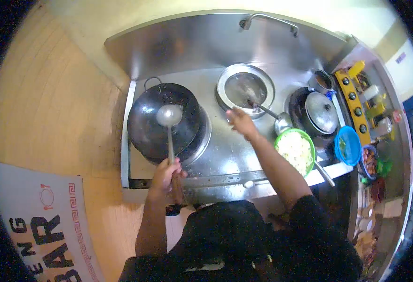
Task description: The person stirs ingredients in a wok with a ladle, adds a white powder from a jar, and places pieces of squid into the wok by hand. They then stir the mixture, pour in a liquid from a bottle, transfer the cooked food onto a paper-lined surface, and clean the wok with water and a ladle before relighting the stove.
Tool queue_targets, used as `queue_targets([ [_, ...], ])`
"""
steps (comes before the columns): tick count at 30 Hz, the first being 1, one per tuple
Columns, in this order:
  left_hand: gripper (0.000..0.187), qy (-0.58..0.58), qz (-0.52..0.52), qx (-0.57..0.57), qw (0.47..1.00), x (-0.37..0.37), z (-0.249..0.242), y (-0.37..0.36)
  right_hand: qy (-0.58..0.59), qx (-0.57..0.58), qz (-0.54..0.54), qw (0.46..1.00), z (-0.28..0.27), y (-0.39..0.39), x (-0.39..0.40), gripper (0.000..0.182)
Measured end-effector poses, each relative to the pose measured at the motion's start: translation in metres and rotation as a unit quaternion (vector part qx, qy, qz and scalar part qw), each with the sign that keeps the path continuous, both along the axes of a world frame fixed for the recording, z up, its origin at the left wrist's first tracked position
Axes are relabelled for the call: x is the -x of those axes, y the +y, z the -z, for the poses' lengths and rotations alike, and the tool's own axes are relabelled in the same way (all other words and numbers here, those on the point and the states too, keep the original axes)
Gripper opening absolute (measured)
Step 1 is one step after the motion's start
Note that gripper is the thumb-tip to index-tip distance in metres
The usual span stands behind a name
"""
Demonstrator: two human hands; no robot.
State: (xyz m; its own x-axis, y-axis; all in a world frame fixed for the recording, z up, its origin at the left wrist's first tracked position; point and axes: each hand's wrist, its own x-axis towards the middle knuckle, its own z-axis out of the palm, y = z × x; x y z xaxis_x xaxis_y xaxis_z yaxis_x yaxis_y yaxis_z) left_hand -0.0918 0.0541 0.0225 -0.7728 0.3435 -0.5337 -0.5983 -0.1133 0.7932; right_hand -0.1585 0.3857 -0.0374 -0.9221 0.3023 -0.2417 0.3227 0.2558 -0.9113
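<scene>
My left hand (167, 177) is closed around the handle of a metal ladle (169, 115), whose round bowl is over the inside of a black wok (143, 127) on the left burner. My right hand (240, 123) is in the air at the front rim of a round metal basin (222, 89) of cloudy water, its fingers apart and nothing visible in them. A dark-handled tool (268, 112) lies across the basin's rim, right of that hand. A green bowl (314, 151) of chopped pale vegetables is beside my right forearm.
A lidded metal pot (322, 113) sits on the right burner, with a small pot (320, 81) behind it. A blue bowl (348, 145) stands at the right edge. Bottles (370, 93) line the right shelf. A faucet (272, 19) projects from the metal backsplash.
</scene>
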Motion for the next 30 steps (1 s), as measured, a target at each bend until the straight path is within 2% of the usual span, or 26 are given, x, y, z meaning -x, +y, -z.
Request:
queue_targets([
  [1, 0.018, -0.014, -0.005, 0.061, 0.998, -0.006, -0.014, -0.004, 0.022, -0.049, 0.031, 0.998, 0.032, 0.021, 0.03, 0.064],
  [2, 0.018, -0.015, -0.015, 0.065, 0.998, -0.01, -0.008, -0.013, 0.048, -0.097, 0.045, 0.993, 0.017, 0.031, 0.044, 0.054],
  [3, 0.019, -0.022, -0.021, 0.09, 0.995, -0.015, -0.001, -0.023, 0.082, -0.321, -0.05, 0.942, 0.097, 0.066, 0.09, 0.044],
  [6, 0.021, -0.054, -0.039, 0.132, 0.989, -0.019, -0.007, -0.022, -0.044, -0.303, -0.079, 0.949, 0.115, 0.095, 0.145, 0.04],
  [7, 0.021, -0.072, -0.045, 0.135, 0.987, -0.027, -0.011, -0.023, 0.027, -0.352, -0.13, 0.926, 0.181, 0.12, 0.173, 0.036],
  [8, 0.021, -0.081, -0.068, 0.146, 0.984, -0.032, -0.01, -0.026, 0.009, -0.383, -0.194, 0.903, 0.197, 0.126, 0.188, 0.031],
  [9, 0.023, -0.067, -0.082, 0.138, 0.985, -0.038, -0.009, -0.03, -0.057, -0.399, -0.203, 0.893, 0.15, 0.109, 0.178, 0.031],
  [12, 0.028, -0.05, -0.147, 0.104, 0.982, -0.041, -0.033, -0.018, -0.097, -0.444, -0.259, 0.853, 0.167, 0.096, 0.193, 0.031],
  [14, 0.034, -0.007, -0.245, 0.164, 0.955, -0.043, -0.047, -0.009, -0.098, -0.444, -0.275, 0.847, 0.164, 0.096, 0.194, 0.034],
  [15, 0.039, -0.019, -0.277, 0.099, 0.956, -0.049, -0.032, -0.026, -0.094, -0.446, -0.264, 0.85, 0.154, 0.102, 0.193, 0.036],
  [16, 0.039, -0.02, -0.288, 0.096, 0.953, -0.05, -0.026, -0.036, -0.085, -0.453, -0.23, 0.857, 0.144, 0.114, 0.194, 0.038],
  [18, 0.045, 0.033, -0.347, -0.117, 0.93, -0.045, -0.02, -0.049, -0.043, -0.486, -0.116, 0.865, 0.126, 0.156, 0.197, 0.039],
  [19, 0.041, 0.113, -0.324, -0.015, 0.939, -0.047, -0.014, -0.051, -0.056, -0.496, -0.113, 0.859, 0.119, 0.169, 0.19, 0.038],
  [20, 0.041, 0.113, -0.332, -0.018, 0.936, -0.046, -0.013, -0.049, -0.069, -0.506, -0.11, 0.852, 0.112, 0.182, 0.183, 0.037],
  [22, 0.035, 0.239, -0.341, 0.126, 0.9, -0.029, -0.008, -0.049, -0.144, -0.491, -0.209, 0.833, 0.133, 0.204, 0.174, 0.04],
  [24, 0.035, 0.226, -0.36, 0.145, 0.893, -0.012, 0.002, -0.065, -0.162, -0.464, -0.273, 0.827, 0.154, 0.207, 0.17, 0.042],
  [26, 0.024, 0.315, -0.39, 0.22, 0.837, 0.005, 0.012, -0.077, -0.134, -0.457, -0.273, 0.836, 0.166, 0.199, 0.172, 0.045],
  [27, 0.024, 0.312, -0.393, 0.224, 0.836, 0.015, 0.006, -0.078, -0.112, -0.452, -0.266, 0.844, 0.164, 0.196, 0.174, 0.046],
  [29, 0.032, 0.411, -0.36, 0.028, 0.837, 0.037, -0.002, -0.071, -0.067, -0.448, -0.234, 0.86, 0.147, 0.198, 0.176, 0.05],
  [30, 0.032, 0.408, -0.36, 0.023, 0.839, 0.043, -0.004, -0.072, -0.056, -0.45, -0.207, 0.867, 0.131, 0.198, 0.177, 0.051],
])
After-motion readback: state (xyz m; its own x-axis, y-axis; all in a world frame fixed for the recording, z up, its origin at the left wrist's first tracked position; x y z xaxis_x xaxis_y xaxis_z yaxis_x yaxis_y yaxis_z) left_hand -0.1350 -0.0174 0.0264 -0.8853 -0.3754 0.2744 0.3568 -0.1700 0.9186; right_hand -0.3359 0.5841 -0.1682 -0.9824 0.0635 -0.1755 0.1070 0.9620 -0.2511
